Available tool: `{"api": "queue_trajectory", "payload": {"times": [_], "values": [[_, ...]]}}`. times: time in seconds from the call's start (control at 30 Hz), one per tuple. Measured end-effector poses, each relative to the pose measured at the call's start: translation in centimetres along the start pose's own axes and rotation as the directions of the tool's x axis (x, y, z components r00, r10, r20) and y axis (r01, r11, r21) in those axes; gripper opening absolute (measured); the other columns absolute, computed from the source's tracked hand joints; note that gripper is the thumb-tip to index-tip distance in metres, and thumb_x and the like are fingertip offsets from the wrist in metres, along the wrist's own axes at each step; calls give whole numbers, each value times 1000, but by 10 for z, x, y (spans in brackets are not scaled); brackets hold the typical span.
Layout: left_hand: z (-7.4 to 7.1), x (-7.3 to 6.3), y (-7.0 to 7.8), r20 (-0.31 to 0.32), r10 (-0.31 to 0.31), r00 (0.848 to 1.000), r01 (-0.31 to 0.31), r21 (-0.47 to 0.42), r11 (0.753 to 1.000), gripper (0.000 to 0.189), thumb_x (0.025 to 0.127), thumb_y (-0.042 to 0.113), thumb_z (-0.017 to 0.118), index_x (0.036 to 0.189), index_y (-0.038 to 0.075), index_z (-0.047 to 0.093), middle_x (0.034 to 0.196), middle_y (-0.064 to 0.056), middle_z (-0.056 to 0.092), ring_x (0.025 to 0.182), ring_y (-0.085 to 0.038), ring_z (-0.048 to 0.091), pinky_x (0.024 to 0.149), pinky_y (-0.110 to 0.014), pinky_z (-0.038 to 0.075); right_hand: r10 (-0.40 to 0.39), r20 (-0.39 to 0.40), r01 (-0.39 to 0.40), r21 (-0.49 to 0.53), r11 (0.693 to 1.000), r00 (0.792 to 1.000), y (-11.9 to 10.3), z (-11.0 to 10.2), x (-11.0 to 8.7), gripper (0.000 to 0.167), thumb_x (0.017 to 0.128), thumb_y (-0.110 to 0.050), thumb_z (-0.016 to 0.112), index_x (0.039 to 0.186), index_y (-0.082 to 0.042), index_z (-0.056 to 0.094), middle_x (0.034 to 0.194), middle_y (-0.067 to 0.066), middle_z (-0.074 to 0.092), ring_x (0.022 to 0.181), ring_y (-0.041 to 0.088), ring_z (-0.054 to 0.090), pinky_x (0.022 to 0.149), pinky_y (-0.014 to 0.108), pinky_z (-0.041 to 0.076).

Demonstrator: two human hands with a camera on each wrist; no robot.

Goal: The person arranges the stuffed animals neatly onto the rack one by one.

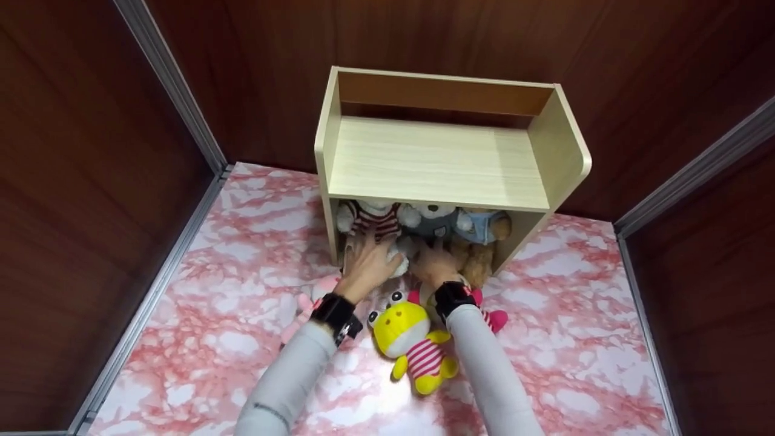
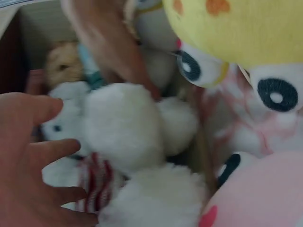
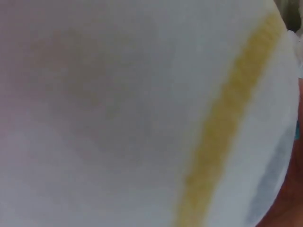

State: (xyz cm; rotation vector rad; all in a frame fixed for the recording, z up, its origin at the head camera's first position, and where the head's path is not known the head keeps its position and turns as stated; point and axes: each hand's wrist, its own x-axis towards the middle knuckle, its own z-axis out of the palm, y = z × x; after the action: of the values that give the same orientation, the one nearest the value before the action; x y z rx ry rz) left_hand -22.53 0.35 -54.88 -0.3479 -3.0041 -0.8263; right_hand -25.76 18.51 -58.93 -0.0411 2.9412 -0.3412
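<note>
Three plush toys sit side by side in the lower compartment of a pale wooden shelf (image 1: 436, 160) in the head view. The left one is a white plush in a red-striped top (image 1: 376, 225). My left hand (image 1: 369, 263) is at its front, and the left wrist view shows the fingers spread against it. My right hand (image 1: 435, 265) reaches to the lower part of the middle plush in grey clothes (image 1: 431, 225); its fingertips are partly hidden there. At the right sits a brown plush in a light blue top (image 1: 481, 229).
In front of the shelf lies a yellow plush with bulging eyes (image 1: 402, 330). A pink plush (image 1: 303, 309) lies beside my left wrist, and another with pink feet (image 1: 497, 320) is partly under my right wrist. Dark wooden panels (image 1: 424, 36) surround the marbled surface (image 1: 218, 339).
</note>
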Motion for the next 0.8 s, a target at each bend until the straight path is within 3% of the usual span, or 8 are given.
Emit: {"api": "queue_trajectory", "payload": {"times": [0.13, 0.23, 0.37, 0.5, 0.67, 0.8], "values": [[27, 25, -16, 94, -34, 995, 27, 76, 997, 69, 100, 59, 55, 156, 19, 49, 171, -24, 4, 149, -61, 7, 114, -78, 14, 20, 46, -21, 22, 1000, 999, 0, 1, 1, 60, 100, -57, 54, 154, -31, 47, 159, 29, 35, 141, 48, 40, 107, 79, 27], [44, 46, -29, 74, -44, 996, 35, 121, 992, 75, 100, 68, 47, 156, 17, 49, 170, -27, 2, 150, -60, 6, 116, -76, 9, 28, 45, -29, 33, 999, 999, 0, 0, 1, 60, 99, -58, 56, 153, -32, 49, 158, 29, 36, 140, 47, 41, 105, 80, 25], [58, 65, -41, 18, -9, 1000, 6, 136, 991, 85, 97, 75, 42, 156, 14, 48, 168, -32, 9, 146, -63, 16, 115, -77, 14, 19, 17, -19, 44, 999, 1000, 0, -1, -1, 60, 98, -55, 62, 151, -29, 51, 155, 30, 38, 137, 48, 44, 104, 76, 33], [62, 64, -55, 38, 14, 999, -20, 165, 986, 75, 101, 64, 49, 161, 20, 40, 169, -28, 11, 145, -62, 23, 115, -74, 19, -2, 43, 0, 61, 998, 999, 1, 1, -4, 63, 98, -53, 64, 153, -26, 50, 155, 33, 37, 131, 50, 49, 101, 70, 41], [60, 57, -68, 138, 30, 990, -64, 251, 966, 62, 108, 39, 48, 166, 28, 27, 172, -21, 1, 147, -61, 16, 119, -69, 16, -6, 44, 4, 52, 999, 999, 0, 0, -5, 59, 99, -53, 61, 152, -27, 52, 155, 32, 38, 131, 50, 50, 102, 69, 40], [60, 62, -70, 188, 15, 982, -50, 179, 983, 60, 110, 43, 35, 167, 29, 21, 173, -15, -6, 150, -59, 7, 122, -66, 9, -9, 11, 9, 24, 1000, 1000, -2, -2, -3, 56, 101, -52, 58, 152, -30, 51, 154, 32, 39, 131, 49, 48, 102, 70, 40]]}}
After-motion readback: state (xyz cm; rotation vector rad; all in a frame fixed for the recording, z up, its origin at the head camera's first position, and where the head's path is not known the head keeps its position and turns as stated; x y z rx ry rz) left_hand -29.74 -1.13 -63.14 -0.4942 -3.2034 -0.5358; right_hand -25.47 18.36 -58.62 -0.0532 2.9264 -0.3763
